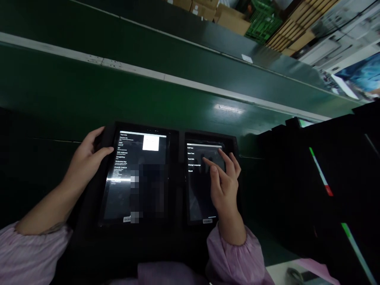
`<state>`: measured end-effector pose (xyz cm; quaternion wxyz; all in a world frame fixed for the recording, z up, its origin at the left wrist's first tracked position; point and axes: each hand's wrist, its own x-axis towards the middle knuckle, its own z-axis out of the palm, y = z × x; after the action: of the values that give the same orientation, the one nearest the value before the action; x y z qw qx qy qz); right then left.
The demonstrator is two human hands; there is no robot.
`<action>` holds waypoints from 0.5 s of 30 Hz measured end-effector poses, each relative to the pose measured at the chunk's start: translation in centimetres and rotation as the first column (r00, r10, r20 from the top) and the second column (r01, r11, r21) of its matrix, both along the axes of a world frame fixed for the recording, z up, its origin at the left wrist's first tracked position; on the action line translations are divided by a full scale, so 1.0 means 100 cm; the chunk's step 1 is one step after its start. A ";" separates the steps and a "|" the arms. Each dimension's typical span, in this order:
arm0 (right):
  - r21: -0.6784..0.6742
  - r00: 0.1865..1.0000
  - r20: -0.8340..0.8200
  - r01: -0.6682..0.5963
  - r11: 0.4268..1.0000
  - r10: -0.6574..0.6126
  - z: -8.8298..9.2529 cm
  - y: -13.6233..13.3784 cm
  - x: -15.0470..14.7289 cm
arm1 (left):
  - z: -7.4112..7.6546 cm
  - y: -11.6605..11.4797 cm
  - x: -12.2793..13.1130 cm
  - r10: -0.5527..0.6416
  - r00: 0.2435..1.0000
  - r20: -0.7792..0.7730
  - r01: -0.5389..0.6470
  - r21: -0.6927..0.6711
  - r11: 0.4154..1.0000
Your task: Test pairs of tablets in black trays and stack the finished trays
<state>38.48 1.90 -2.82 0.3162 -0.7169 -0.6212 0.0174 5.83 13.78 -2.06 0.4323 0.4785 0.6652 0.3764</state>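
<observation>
Two tablets lie side by side in a black foam tray [179, 198]. The left tablet [118, 202] is lit with a "Test Info" text page and a white square; part of its screen is pixelated. On the right tablet [198, 194] a short menu shows, from "Full Test" down to "Reset". My left hand [89, 158] grips the tray's left side, thumb over the rim near the left tablet and fingers around the outer edge. Over the right tablet is my right hand [225, 182], fingers apart, holding nothing. Its index fingertip is at the menu, close to "Test Info"; whether it touches cannot be told.
The tray is on a green work surface [148, 103] crossed by a pale metal strip [166, 77]. Dark stacked trays [285, 174] with more lit screens stand at the right. Cardboard boxes [231, 19] and a green crate [263, 19] are beyond the far edge.
</observation>
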 end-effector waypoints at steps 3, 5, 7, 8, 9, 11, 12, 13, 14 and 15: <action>0.008 1.000 -0.011 -0.001 1.000 0.001 0.001 -0.001 -0.001 | -0.001 0.001 -0.001 -0.002 1.000 -0.009 0.002 -0.003 1.000; 0.015 1.000 -0.024 -0.003 1.000 0.003 0.002 -0.001 -0.001 | -0.001 0.001 -0.001 -0.009 1.000 -0.019 0.009 0.002 1.000; 0.024 0.999 -0.040 -0.006 1.000 0.007 0.002 -0.001 -0.001 | -0.001 0.001 -0.001 -0.008 1.000 -0.022 0.008 0.002 1.000; 0.029 0.999 -0.049 -0.007 1.000 0.008 0.002 -0.001 -0.001 | -0.001 0.001 -0.001 -0.005 1.000 -0.018 0.005 0.001 1.000; 0.030 0.998 -0.059 -0.007 1.000 0.008 0.002 -0.001 -0.001 | -0.001 0.001 -0.001 -0.001 1.000 -0.015 0.001 0.000 1.000; 0.022 0.997 -0.078 -0.013 1.000 0.015 0.002 -0.001 -0.001 | -0.002 0.001 -0.001 0.002 1.000 -0.013 -0.002 0.013 1.000; 0.013 0.996 -0.086 -0.023 1.000 0.024 0.003 -0.001 -0.001 | -0.003 0.001 -0.001 -0.003 1.000 -0.012 0.003 0.022 1.000; 0.004 0.995 -0.091 -0.040 0.999 0.040 0.004 -0.001 -0.001 | -0.004 0.001 -0.002 -0.005 1.000 -0.013 0.006 0.030 1.000; -0.007 0.993 -0.093 -0.067 0.998 0.066 0.005 -0.001 -0.002 | -0.005 0.001 -0.002 -0.008 1.000 -0.015 0.009 0.034 0.999; -0.022 0.990 -0.092 -0.106 0.994 0.104 0.006 -0.001 -0.002 | -0.005 0.001 -0.002 -0.008 1.000 -0.016 0.008 0.033 0.999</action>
<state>38.25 1.77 -2.17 0.3328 -0.6859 -0.6428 0.0748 5.64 13.89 -2.60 0.4205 0.4913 0.6603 0.3819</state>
